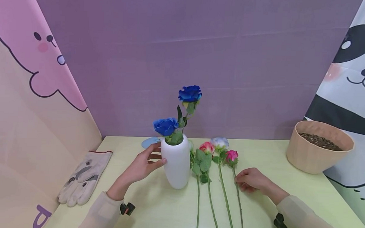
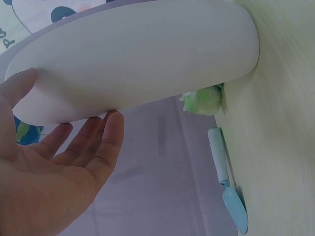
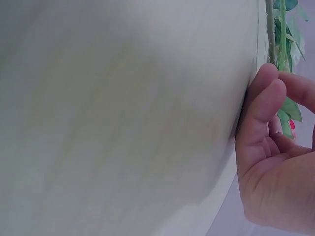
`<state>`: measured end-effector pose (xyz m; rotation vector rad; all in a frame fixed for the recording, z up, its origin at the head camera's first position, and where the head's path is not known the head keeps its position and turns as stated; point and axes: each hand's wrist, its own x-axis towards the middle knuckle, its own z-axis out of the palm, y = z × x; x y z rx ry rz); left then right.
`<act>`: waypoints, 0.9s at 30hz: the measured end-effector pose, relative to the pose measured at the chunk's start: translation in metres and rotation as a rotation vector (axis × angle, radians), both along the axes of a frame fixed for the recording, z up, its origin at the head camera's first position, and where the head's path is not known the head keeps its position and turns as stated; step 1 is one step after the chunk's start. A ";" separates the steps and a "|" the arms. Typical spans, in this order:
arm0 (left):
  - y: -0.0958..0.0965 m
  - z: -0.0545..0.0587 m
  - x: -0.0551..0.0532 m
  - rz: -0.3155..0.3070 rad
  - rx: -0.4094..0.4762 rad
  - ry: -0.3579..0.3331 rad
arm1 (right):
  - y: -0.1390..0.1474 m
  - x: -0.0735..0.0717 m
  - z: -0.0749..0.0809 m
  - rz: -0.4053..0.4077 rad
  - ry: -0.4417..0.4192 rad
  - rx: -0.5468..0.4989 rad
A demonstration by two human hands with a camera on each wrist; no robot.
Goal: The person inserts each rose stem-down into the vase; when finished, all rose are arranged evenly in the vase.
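Observation:
A white vase (image 1: 176, 167) stands upright on the table, holding two blue roses (image 1: 166, 126). My left hand (image 1: 141, 165) holds its upper left side, thumb in front and fingers behind; the left wrist view shows the vase wall (image 2: 147, 59) between them. At the right, my right hand (image 1: 252, 180) pinches the stem of a deep pink rose (image 1: 232, 156) lying on the table. Thumb and forefinger meet at that stem (image 3: 270, 29) in the right wrist view. Left of it lie a pale blue-white flower (image 1: 220, 142), a red-and-white rose (image 1: 206, 147) and a pale green flower (image 2: 203, 101), partly hidden by the vase from above.
A light blue trowel (image 1: 150, 142) lies behind the vase, partly hidden by it. Pale work gloves (image 1: 85, 177) rest at the table's left edge. A peach-coloured pot (image 1: 304, 155) with dark brown filling stands at the back right. Purple cloth (image 1: 172, 60) hangs behind the table.

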<state>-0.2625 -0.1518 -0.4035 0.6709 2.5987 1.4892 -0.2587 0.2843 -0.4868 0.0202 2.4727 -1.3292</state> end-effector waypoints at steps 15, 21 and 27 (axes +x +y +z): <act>0.000 0.000 0.000 0.002 -0.003 -0.015 | 0.006 -0.004 0.008 -0.004 -0.014 -0.125; 0.000 0.000 0.000 -0.009 -0.006 -0.004 | 0.009 -0.010 0.016 0.017 0.018 -0.187; -0.001 0.001 0.000 -0.003 -0.003 -0.011 | 0.007 -0.011 0.028 0.032 0.046 -0.241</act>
